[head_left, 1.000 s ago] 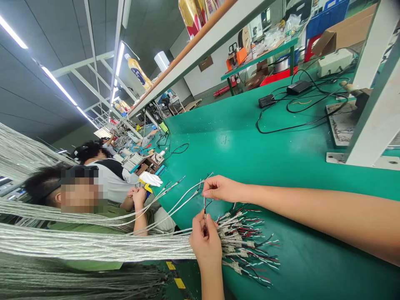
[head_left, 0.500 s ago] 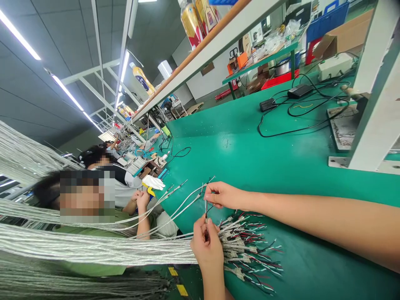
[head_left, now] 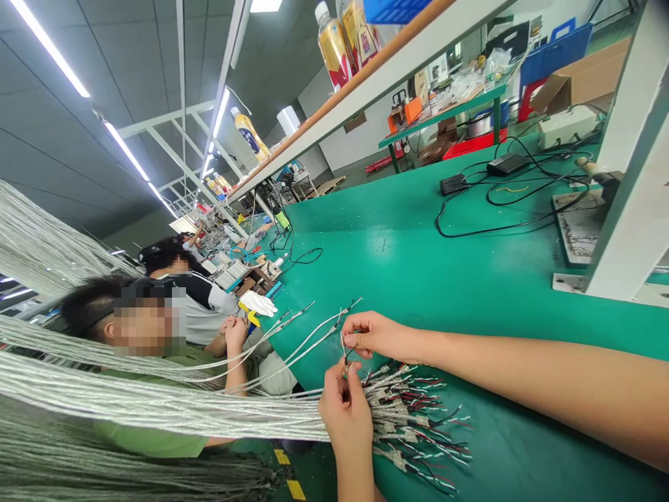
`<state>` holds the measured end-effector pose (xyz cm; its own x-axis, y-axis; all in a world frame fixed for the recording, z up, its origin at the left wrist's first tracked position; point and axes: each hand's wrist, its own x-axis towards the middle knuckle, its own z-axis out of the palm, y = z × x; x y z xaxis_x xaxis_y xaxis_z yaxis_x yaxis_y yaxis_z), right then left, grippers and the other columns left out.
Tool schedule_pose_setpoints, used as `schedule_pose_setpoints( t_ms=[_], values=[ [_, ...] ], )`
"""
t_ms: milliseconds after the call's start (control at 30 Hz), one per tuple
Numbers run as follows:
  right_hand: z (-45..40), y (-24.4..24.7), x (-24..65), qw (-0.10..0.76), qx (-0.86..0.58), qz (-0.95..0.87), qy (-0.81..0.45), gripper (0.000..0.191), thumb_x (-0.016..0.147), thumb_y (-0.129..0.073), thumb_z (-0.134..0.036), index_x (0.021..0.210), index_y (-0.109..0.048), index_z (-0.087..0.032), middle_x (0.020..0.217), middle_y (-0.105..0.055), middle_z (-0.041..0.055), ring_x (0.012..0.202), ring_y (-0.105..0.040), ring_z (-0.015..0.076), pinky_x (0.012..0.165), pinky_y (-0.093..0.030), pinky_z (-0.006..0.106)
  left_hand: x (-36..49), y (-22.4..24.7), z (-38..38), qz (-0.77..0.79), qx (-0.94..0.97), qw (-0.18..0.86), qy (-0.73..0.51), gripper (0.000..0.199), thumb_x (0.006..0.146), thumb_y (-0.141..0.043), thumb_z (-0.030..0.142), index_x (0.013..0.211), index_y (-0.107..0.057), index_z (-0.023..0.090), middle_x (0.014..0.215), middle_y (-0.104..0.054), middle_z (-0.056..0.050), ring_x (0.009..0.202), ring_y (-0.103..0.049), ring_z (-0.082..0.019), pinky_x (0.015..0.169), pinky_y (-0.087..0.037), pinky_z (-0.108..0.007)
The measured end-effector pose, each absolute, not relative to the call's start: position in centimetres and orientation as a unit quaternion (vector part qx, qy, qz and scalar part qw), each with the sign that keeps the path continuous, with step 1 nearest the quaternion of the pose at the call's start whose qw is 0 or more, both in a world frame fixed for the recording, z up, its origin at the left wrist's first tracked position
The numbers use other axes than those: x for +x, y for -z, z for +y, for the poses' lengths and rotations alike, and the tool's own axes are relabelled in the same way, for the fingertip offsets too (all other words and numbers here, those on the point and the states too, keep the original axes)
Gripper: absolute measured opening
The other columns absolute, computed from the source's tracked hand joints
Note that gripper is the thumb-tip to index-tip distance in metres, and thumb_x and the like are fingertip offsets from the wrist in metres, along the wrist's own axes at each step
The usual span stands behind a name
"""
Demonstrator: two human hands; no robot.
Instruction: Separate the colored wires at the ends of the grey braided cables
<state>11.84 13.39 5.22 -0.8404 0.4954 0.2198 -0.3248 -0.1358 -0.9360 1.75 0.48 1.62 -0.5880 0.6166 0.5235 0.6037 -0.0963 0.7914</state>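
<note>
Head view: left hand (head_left: pixel 345 413) and right hand (head_left: pixel 379 336) together at lower centre, both pinching 1 thin wire end (head_left: pixel 345 355).

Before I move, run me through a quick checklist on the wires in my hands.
1. Left hand holding the thin wire end: ok, pinched between thumb and fingers.
2. Right hand on that wire: cannot tell whether it grips or only touches.
3. Crimped wire ends on the green workbench: ok, fanned out flat.
4. Silver cable bundle clear of the seated co-worker: cannot tell, they overlap in view.
5. Wire colours in order: cannot tell, too small.
</note>
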Motion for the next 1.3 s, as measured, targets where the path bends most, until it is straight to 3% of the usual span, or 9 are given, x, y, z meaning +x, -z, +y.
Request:
schedule_pose_setpoints(
  t_ms=[267, 533, 733, 833, 967, 1033, 1200, 1300],
  values=[
    [12.8, -6.3, 12.1, 0.252, -0.118, -0.594, -0.755, 0.036, 0.078, -0.07, -0.048, 0.074, -0.053, -0.018, 0.052, -0.049, -0.0058, 0.049, -0.042, 0.0086, 0.049, -0.032, 0.022, 1.7, -1.5, 0.4, 0.668, 0.455, 0.015, -0.589, 0.024, 0.08, -0.066, 0.046, 0.088, -0.069, 0.024, 0.074, -0.072, -0.007, 0.071, -0.072, -0.026, 0.059, -0.06, -0.035],
    [13.0, -5.4, 11.9, 0.225, -0.063, -0.6, -0.765, 0.046, 0.078, -0.071, -0.059, 0.08, -0.06, -0.014, 0.056, -0.052, -0.0042, 0.052, -0.045, 0.0093, 0.052, -0.034, 0.023, 1.5, -1.5, 0.3, 0.676, 0.461, 0.031, -0.574, 0.022, 0.081, -0.065, 0.045, 0.091, -0.069, 0.025, 0.074, -0.072, -0.005, 0.069, -0.071, -0.025, 0.061, -0.059, -0.035],
    [12.7, -4.1, 11.3, 0.23, -0.088, -0.636, -0.731, 0.045, 0.076, -0.074, -0.056, 0.09, -0.066, -0.014, 0.066, -0.058, -0.0013, 0.055, -0.049, 0.0101, 0.053, -0.038, 0.024, 1.9, -1.5, -0.1, 0.675, 0.491, 0.037, -0.55, 0.024, 0.092, -0.055, 0.041, 0.095, -0.066, 0.02, 0.078, -0.071, -0.006, 0.066, -0.067, -0.019, 0.062, -0.054, -0.029],
    [12.8, -3.5, 11.1, 0.23, -0.09, -0.669, -0.701, 0.047, 0.081, -0.069, -0.057, 0.103, -0.071, -0.015, 0.081, -0.06, 0.0029, 0.063, -0.054, 0.0125, 0.058, -0.044, 0.027, 2.1, -1.4, -0.3, 0.691, 0.505, 0.06, -0.514, 0.027, 0.098, -0.044, 0.038, 0.095, -0.064, 0.019, 0.078, -0.069, -0.005, 0.065, -0.062, -0.016, 0.062, -0.046, -0.026],
    [12.9, -2.8, 10.7, 0.236, -0.054, -0.707, -0.664, 0.048, 0.086, -0.061, -0.059, 0.075, -0.075, -0.015, 0.092, -0.054, 0.0087, 0.091, -0.06, 0.0233, 0.065, -0.049, 0.029, 2.1, -1.4, -0.3, 0.718, 0.498, 0.057, -0.483, 0.031, 0.099, -0.04, 0.037, 0.088, -0.062, 0.019, 0.075, -0.065, -0.005, 0.065, -0.056, -0.016, 0.06, -0.037, -0.027],
    [12.9, -2.6, 10.6, 0.232, -0.048, -0.711, -0.662, 0.053, 0.088, -0.056, -0.061, 0.071, -0.075, -0.015, 0.093, -0.053, 0.0101, 0.1, -0.059, 0.0265, 0.065, -0.049, 0.028, 2.1, -1.3, -0.3, 0.719, 0.495, 0.062, -0.483, 0.031, 0.099, -0.039, 0.038, 0.091, -0.063, 0.019, 0.078, -0.066, -0.006, 0.068, -0.057, -0.017, 0.06, -0.036, -0.027],
    [12.4, -2.3, 10.5, 0.223, -0.087, -0.684, -0.689, 0.059, 0.088, -0.052, -0.068, 0.103, -0.077, -0.017, 0.095, -0.053, 0.0076, 0.072, -0.054, 0.0148, 0.06, -0.043, 0.027, 2.3, -1.3, -0.3, 0.708, 0.486, 0.083, -0.506, 0.034, 0.099, -0.038, 0.04, 0.1, -0.064, 0.017, 0.086, -0.068, -0.009, 0.076, -0.062, -0.019, 0.065, -0.042, -0.026],
    [12.0, -2.1, 10.6, 0.235, -0.095, -0.677, -0.691, 0.063, 0.088, -0.05, -0.069, 0.105, -0.076, -0.015, 0.087, -0.053, 0.0061, 0.067, -0.051, 0.013, 0.059, -0.041, 0.026, 2.5, -1.4, -0.3, 0.691, 0.486, 0.084, -0.528, 0.036, 0.099, -0.04, 0.041, 0.102, -0.065, 0.015, 0.087, -0.068, -0.01, 0.076, -0.063, -0.018, 0.066, -0.045, -0.025]
  ],
)
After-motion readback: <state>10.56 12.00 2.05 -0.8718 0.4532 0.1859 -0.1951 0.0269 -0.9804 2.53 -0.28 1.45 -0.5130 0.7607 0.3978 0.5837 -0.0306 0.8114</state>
